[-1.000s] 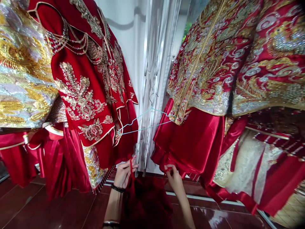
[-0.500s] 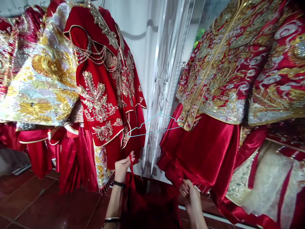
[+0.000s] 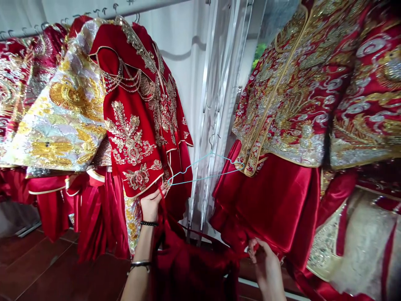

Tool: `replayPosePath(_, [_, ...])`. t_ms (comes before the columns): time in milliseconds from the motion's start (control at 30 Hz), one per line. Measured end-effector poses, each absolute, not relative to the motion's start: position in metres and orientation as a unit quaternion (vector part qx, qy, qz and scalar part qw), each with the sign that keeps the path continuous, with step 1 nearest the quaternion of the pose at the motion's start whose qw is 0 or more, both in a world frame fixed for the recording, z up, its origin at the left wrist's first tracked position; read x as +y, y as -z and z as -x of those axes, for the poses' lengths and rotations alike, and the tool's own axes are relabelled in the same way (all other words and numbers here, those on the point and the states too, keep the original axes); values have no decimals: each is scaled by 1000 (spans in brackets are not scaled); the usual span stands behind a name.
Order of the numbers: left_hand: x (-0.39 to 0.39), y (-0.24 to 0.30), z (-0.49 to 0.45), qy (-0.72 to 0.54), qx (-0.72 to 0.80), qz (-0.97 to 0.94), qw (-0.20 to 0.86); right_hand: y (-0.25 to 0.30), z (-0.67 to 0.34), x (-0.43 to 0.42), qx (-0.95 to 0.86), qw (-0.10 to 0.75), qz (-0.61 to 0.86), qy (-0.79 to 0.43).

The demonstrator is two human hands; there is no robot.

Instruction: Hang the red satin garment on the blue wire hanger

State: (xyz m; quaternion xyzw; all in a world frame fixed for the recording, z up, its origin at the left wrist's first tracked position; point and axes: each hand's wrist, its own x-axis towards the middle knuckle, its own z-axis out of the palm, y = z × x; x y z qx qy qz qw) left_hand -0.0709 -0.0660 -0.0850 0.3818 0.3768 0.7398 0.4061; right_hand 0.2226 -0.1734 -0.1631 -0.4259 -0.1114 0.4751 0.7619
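1. The left hand (image 3: 151, 205) is raised beside the hem of a red embroidered jacket (image 3: 138, 125), with its fingers closed narrowly on a thin red strap (image 3: 163, 209).
2. The strap is seen to belong to a dark red garment (image 3: 188, 267), which is held up low between the two hands, above the dark tiled floor (image 3: 46, 267).
3. The right hand (image 3: 266, 263) is kept lower, at the garment's other side. Its fingers are curled onto a fold of the same red cloth, just under a red satin skirt (image 3: 275, 200).
4. A teal wire hanger (image 3: 205, 167) is hung bare between the two rows of clothes. Its left end is found just beside the left fingertips; whether they touch cannot be told.
5. A black bead bracelet (image 3: 148, 223) and a thin bangle (image 3: 140, 263) are worn on the left wrist.
6. A gold and silver robe (image 3: 62, 121) is hung to the left of the red jacket on a metal rail (image 3: 150, 6).
7. A heavily embroidered red and gold jacket (image 3: 288, 96) is hung above the satin skirt on the right.
8. Clear plastic sheeting (image 3: 219, 83) is hung behind the hanger.
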Motion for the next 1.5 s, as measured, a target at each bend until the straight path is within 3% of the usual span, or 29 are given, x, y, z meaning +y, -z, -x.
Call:
replayPosePath(167, [-44,76,70,-768,352,-395,361,159,-223,-175,-91,771,424,-466])
replayPosePath(833, [10,60,69,-741,347,-420,392,159,-229,-180,-69,769,429,-468])
replayPosePath(1500, [38,17,52,-558,412,-590,413,175,-242,-166,-130,770,458,-426])
